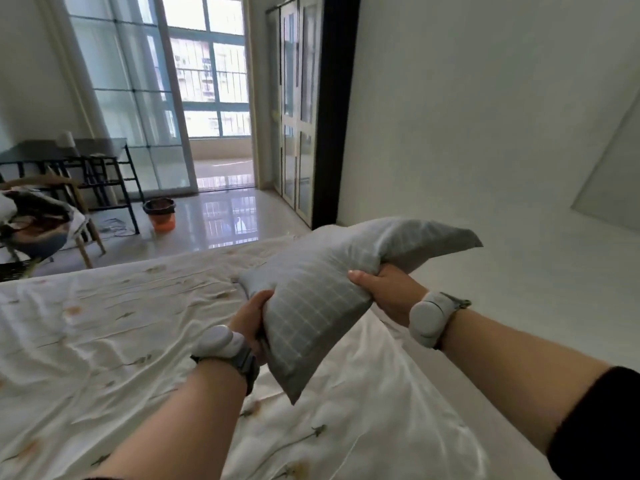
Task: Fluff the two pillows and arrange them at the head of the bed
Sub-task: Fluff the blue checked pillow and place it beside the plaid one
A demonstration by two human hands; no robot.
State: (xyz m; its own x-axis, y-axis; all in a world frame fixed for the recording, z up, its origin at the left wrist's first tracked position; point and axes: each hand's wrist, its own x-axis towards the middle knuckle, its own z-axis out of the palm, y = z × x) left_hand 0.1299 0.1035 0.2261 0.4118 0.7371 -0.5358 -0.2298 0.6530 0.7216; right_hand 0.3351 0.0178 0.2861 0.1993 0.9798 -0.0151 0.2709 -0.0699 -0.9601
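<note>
A grey pillow [322, 285] with a thin white grid pattern hangs in the air above the bed [104, 341], tilted with one corner pointing down. My left hand [251, 315] grips its left edge. My right hand [384, 289] squeezes its right side, pinching the fabric inward. Both wrists carry white bands. The bed has a wrinkled white sheet with small flower prints. Only one pillow is in view.
A white wall [485, 133] runs along the right of the bed. Beyond the bed lie a glossy floor, an orange bucket [161, 214], a dark table [69, 157], a chair with clothes [38, 223], a tall cabinet [304, 116] and a balcony door.
</note>
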